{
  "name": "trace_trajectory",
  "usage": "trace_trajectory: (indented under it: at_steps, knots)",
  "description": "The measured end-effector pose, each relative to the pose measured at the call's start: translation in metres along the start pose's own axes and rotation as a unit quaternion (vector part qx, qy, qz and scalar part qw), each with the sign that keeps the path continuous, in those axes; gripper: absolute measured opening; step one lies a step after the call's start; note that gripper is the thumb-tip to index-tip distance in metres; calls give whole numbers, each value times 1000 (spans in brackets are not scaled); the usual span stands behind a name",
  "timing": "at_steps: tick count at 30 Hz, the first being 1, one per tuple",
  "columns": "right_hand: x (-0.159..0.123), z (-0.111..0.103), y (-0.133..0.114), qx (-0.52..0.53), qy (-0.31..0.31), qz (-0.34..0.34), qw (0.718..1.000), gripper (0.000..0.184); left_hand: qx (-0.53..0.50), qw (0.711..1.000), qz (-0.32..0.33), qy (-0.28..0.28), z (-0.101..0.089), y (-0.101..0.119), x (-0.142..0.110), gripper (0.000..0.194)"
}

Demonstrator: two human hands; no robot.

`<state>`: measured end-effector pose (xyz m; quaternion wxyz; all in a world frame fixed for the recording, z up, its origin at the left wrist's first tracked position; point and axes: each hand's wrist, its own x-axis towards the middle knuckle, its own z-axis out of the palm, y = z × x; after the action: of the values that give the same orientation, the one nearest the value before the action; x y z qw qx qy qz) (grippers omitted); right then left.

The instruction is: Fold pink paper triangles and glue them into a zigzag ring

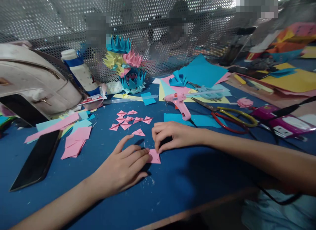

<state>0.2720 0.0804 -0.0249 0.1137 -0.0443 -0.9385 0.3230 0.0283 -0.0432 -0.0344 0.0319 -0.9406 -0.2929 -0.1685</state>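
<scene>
With bare left hand [123,167] loosely spread, fingertips on the small, pink paper rectangle [155,158] lying on the dark-blue tabletop [168,193], and bare right hand [172,132] pinching its upper edge, go easy tbh: match edges first, then crease firmly, no tugging.

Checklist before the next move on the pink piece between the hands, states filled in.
1. Left hand fingers on pink paper: ok.
2. Right hand at the paper's upper edge: ok.
3. Firm pinch there: cannot tell, fingers hide it.
4. Glue gun well away from hands: not ok, handle lies just beyond the right hand.
5. Glue gun hot: cannot tell.
6. Loose pink sheets off the working spot: ok, they lie off to the left.
</scene>
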Motion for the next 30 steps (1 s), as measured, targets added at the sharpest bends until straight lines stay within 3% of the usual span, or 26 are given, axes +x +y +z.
trace_trajectory:
  at_steps: [9,15,20,23,26,30]
  knots:
    - [4,10,-3,-37,-24,17,999,18,15,1000,-7,-18,1,5,3,29]
    - [4,9,-8,-30,-30,-3,999,13,70,996,10,53,4,8,10,17]
    - [4,12,-6,8,15,33,999,4,137,984,86,73,4,8,15,22]
    - [3,11,-3,26,69,62,995,8,132,982,104,87,5,4,17,22]
    - [2,10,-3,48,106,83,990,10,60,991,58,109,4,-2,17,17]
    - [3,13,-10,53,59,53,995,14,-116,986,-62,105,0,-8,21,30]
